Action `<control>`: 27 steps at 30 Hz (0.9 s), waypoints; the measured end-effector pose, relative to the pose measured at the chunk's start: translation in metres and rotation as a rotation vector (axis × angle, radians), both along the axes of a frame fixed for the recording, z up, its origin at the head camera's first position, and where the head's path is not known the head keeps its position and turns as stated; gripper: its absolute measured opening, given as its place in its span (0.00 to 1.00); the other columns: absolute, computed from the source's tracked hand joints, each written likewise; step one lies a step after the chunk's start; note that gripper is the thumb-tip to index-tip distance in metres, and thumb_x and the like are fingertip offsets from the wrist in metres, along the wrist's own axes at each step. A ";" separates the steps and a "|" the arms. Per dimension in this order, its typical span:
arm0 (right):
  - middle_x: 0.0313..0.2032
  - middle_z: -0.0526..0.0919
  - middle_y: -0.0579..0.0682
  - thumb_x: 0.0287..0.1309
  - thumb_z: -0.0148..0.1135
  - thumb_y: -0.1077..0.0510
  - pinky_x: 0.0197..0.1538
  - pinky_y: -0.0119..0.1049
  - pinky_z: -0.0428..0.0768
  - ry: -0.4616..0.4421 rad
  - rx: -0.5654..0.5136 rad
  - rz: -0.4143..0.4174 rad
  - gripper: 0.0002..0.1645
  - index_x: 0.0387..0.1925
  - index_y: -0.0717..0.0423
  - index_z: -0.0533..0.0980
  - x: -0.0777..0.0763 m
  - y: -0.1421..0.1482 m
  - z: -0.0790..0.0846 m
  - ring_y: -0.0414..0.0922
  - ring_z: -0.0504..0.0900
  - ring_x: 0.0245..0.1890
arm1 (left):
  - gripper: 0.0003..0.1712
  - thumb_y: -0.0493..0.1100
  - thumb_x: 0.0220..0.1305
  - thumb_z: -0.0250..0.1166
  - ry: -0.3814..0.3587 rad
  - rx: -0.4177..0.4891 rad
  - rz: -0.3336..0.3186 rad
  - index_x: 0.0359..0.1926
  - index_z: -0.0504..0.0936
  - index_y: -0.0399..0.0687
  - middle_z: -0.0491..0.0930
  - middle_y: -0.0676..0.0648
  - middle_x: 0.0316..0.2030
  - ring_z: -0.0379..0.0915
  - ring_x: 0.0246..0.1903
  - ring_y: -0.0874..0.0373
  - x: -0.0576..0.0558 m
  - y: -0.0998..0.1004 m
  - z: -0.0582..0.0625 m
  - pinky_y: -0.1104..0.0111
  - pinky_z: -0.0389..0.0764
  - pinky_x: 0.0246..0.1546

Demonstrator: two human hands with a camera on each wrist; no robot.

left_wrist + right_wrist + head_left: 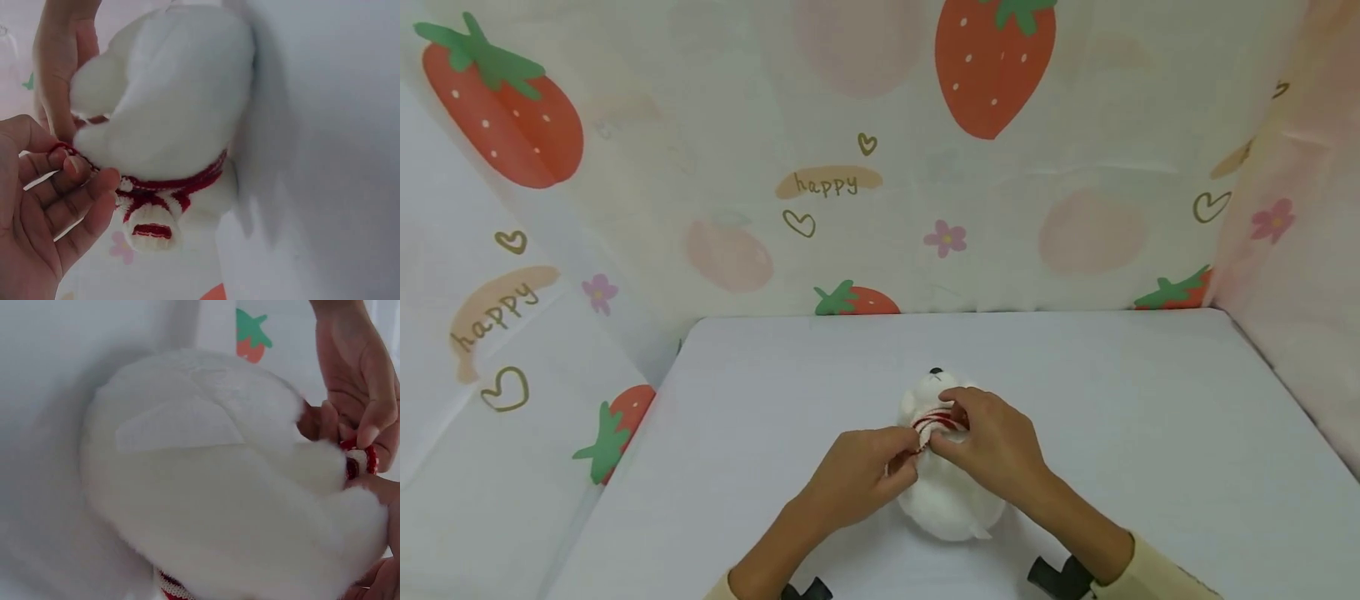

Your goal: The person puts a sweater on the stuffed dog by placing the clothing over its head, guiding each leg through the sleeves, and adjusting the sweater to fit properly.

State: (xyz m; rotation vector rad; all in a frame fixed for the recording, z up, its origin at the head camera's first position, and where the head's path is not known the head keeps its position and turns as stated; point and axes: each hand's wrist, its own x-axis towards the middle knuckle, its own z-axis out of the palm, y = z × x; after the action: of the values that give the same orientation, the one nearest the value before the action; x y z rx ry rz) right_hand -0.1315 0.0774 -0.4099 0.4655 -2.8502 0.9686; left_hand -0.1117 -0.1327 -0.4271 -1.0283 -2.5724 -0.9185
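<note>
A white plush toy [947, 500] with a black nose lies on the white table, its head pointing away from me. Round its neck runs a red-and-white striped knitted scarf [942, 419]. From the left, my left hand [868, 467] pinches part of the scarf between thumb and fingers, which the left wrist view shows at the toy's neck. On the other side, my right hand [996, 437] holds the scarf with thumb and curled forefinger, over the toy's chest. In the right wrist view, the plush body hides most of the right hand. A white tag [178, 428] shows on the toy's rear.
The white table [760, 367] reaches back to an upright cloth [737, 150] printed with strawberries, hearts and flowers. More printed cloth stands along the left and right sides. Black mounts [1060, 577] sit by the wrists.
</note>
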 end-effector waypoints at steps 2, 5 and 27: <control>0.32 0.80 0.40 0.49 0.72 0.52 0.32 0.36 0.75 0.010 0.016 -0.011 0.27 0.53 0.53 0.82 0.000 0.000 0.000 0.37 0.74 0.31 | 0.08 0.36 0.59 0.60 -0.005 0.001 -0.024 0.30 0.74 0.56 0.69 0.63 0.23 0.62 0.22 0.73 0.001 0.003 0.000 0.82 0.63 0.23; 0.30 0.80 0.41 0.48 0.71 0.55 0.29 0.35 0.74 0.033 0.051 -0.032 0.25 0.51 0.54 0.83 0.000 0.000 -0.002 0.38 0.73 0.29 | 0.09 0.36 0.58 0.60 0.000 -0.002 -0.045 0.29 0.73 0.56 0.66 0.63 0.22 0.60 0.21 0.73 0.002 0.008 -0.002 0.83 0.60 0.22; 0.28 0.76 0.37 0.55 0.77 0.49 0.31 0.33 0.73 0.046 -0.052 0.188 0.20 0.48 0.51 0.83 -0.011 0.031 0.000 0.38 0.74 0.30 | 0.14 0.49 0.64 0.72 -0.042 0.030 0.295 0.47 0.82 0.50 0.82 0.58 0.31 0.78 0.28 0.67 -0.001 0.016 -0.023 0.73 0.78 0.29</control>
State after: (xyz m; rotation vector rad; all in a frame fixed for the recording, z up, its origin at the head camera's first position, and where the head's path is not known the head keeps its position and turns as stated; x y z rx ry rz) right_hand -0.1421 0.1087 -0.4094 0.7518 -2.7720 1.0436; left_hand -0.1123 -0.1164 -0.4498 -0.6038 -2.6397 -0.9041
